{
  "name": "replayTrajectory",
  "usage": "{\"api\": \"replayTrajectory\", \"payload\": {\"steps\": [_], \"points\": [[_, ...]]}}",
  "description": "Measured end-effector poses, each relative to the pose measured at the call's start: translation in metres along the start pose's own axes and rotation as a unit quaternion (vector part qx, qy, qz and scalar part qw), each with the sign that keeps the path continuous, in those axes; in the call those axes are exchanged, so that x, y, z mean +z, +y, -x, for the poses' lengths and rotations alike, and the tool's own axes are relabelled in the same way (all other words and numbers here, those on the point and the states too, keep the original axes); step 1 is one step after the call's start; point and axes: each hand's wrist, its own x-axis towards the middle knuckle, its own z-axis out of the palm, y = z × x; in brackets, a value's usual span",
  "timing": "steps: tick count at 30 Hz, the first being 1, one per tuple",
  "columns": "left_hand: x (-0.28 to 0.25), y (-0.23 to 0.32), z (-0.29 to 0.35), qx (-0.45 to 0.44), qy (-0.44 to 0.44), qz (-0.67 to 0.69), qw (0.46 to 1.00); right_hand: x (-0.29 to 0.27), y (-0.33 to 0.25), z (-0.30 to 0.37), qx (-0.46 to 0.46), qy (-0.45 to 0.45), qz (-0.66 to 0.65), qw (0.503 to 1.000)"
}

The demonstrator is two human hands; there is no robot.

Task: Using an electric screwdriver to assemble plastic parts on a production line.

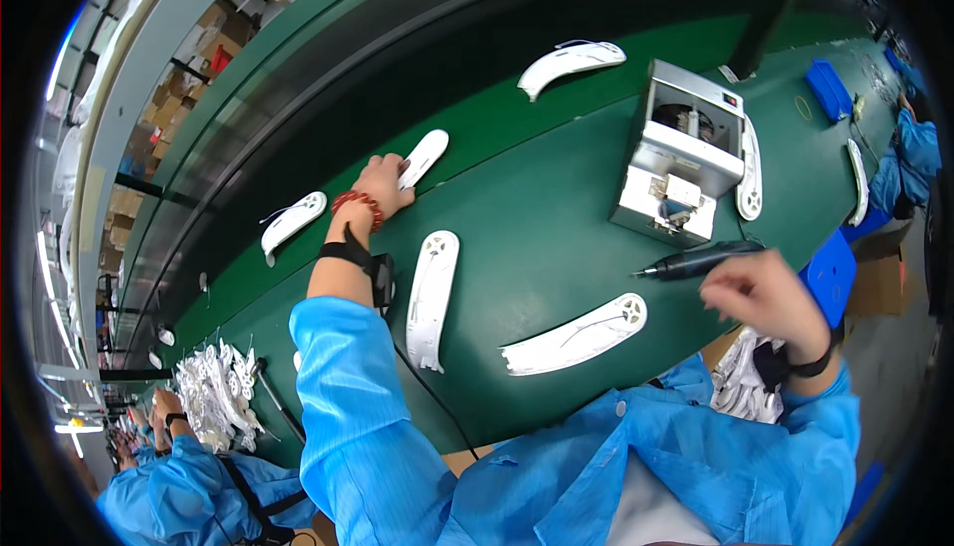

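Reaching to the far side of the green workbench, my left hand (383, 183) has its fingers closed on the near end of a white curved plastic part (427, 154). My right hand (760, 293) is over the right side of the bench, fingers curled and slightly blurred; whether they hold anything is hidden. Just beyond it lies a black electric screwdriver (696, 261), its tip pointing left. Two more white curved parts lie before me: an upright-lying one (432, 298) and a slanted one (576, 335) with a thin wire along it.
A metal screw-feeder machine (686, 154) stands at the right, a white part (750, 168) beside it. Further white parts lie on the far green strip (571, 64) and at left (295, 223). A pile of white parts (219, 392) sits near a co-worker (199, 486). Blue bins (828, 89) stand right.
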Motion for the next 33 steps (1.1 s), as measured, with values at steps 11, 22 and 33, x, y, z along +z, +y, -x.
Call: {"api": "replayTrajectory", "payload": {"steps": [11, 22, 33], "points": [[-0.025, -0.114, 0.029, -0.150, 0.215, -0.151, 0.953, -0.023, -0.101, -0.330, 0.002, 0.031, 0.672, 0.740], [-0.014, -0.152, 0.050, -0.071, 0.137, -0.025, 0.988, -0.054, -0.067, -0.357, 0.090, -0.046, 0.632, 0.768], [-0.066, -0.011, 0.074, 0.009, 0.265, 0.500, 0.824, -0.016, -0.116, -0.315, -0.393, 0.112, 0.524, 0.747]]}}
